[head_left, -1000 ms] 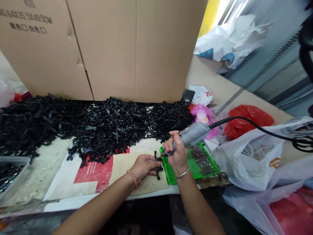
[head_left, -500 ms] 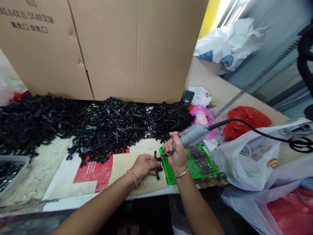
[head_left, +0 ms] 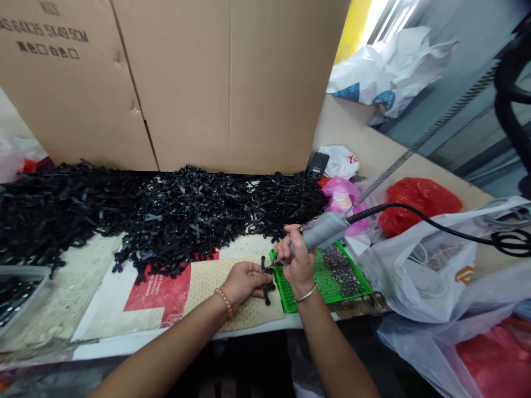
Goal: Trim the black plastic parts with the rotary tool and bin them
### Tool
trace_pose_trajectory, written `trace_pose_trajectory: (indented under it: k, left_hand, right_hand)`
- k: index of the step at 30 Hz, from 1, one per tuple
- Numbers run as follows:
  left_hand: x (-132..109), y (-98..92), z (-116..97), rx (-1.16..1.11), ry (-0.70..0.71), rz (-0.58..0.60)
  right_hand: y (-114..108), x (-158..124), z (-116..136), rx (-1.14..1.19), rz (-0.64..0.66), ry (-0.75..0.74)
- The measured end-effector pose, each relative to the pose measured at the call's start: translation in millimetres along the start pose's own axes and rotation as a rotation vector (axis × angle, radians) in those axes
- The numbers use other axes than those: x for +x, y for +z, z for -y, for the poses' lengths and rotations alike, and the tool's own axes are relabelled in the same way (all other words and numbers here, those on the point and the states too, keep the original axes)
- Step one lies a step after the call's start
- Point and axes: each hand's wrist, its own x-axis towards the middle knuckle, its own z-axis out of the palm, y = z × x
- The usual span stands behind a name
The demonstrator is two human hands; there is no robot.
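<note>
Between the fingertips of my left hand [head_left: 245, 283] is a small black plastic part [head_left: 266, 294] with slim arms, over a tan honeycomb-patterned mat [head_left: 207, 301]. My right hand [head_left: 297, 260] is wrapped round a grey electric screwdriver [head_left: 327, 231], which hangs from a coiled spring. The tool slants down to the left, its tip at the black part; whether a screw sits there is too small to make out. Just under and beyond my right hand lies a green perforated tray [head_left: 290, 296] with many small metal screws [head_left: 342, 271] heaped at its right side.
Heaps of black parts [head_left: 194, 213] spread along the back against a tall cardboard box [head_left: 186, 83]. A clear bin [head_left: 25, 315] of dark pieces stands at left. Plastic bags [head_left: 427, 265], a red bag [head_left: 418, 204] and the screwdriver's black cable [head_left: 435, 218] occupy the right.
The screwdriver and my right hand have shifted very slightly to the left, about as much as the whole view. My left hand keeps its hold on the black part.
</note>
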Motion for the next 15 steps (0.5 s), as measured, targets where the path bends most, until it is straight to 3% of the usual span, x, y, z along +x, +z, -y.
trace_pose_trajectory:
  k: [15]
  left_hand:
    - [3.5,-2.2,3.8,0.012,0.015,-0.012]
  right_hand:
    - [0.5,-4.0,-3.3,-0.05,0.08,-0.015]
